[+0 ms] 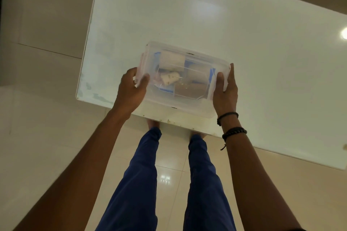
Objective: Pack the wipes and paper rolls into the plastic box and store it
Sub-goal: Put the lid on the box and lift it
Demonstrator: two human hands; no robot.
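Note:
A clear plastic box [180, 103] with its lid on sits over the near left corner of the white table [234, 33]. My left hand [131, 90] grips its left end and my right hand [225, 92] grips its right end. Through the lid I see a white paper roll [171, 60], a patterned wipes pack [170, 78] and blue packaging. I cannot tell whether the box rests on the table or is held just above it.
The glossy white table reaches far right and away from me; its near edge [187, 124] runs diagonally in front of my legs in blue trousers [142, 184]. Beige tiled floor [47, 118] lies to the left and below.

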